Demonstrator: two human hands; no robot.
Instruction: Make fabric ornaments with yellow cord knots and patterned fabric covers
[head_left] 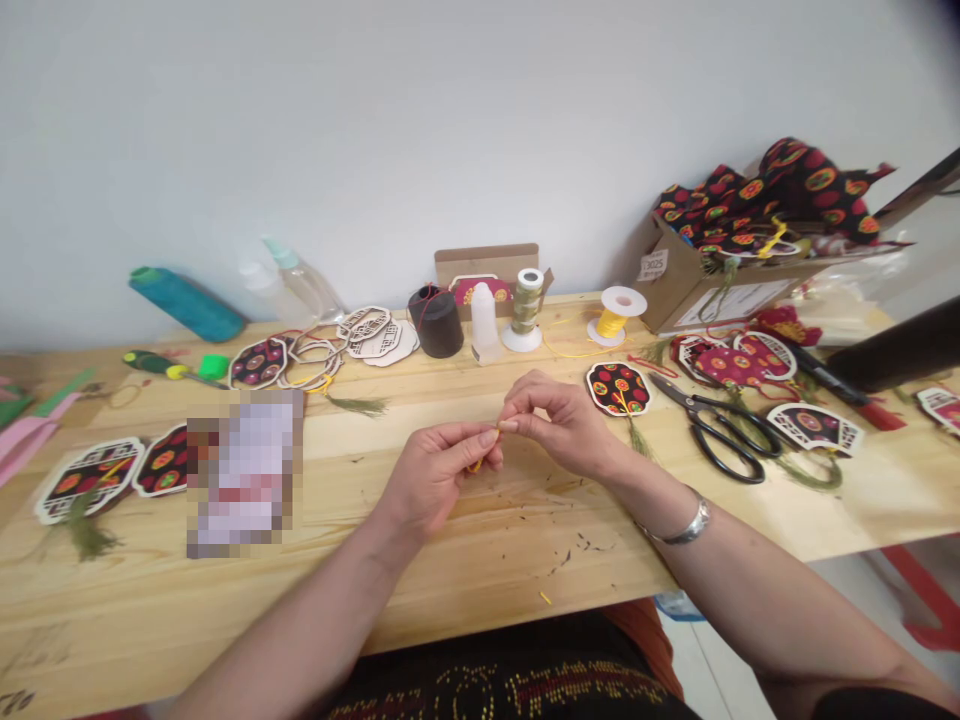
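Observation:
My left hand (446, 468) and my right hand (553, 422) meet over the middle of the wooden table, fingertips touching. Both pinch a short yellow cord (474, 466), which shows as a small loop under my left thumb; the rest of it is hidden by the fingers. Right of my right hand lies a patterned fabric pendant (619, 389) with a pale wooden edge, a yellow cord and a green tassel. Beyond it, black-handled scissors (724, 430) rest partly spread on the table.
Along the wall stand a black thread spool (436, 322), a white bottle (484, 325), a green thread cone (527, 312) and a yellow cord spool (613, 318). A cardboard box (679, 290) holds patterned cloth. Several pendants lie at left, including one with a tassel (91, 482). A yellow scrap (545, 598) lies near the front edge.

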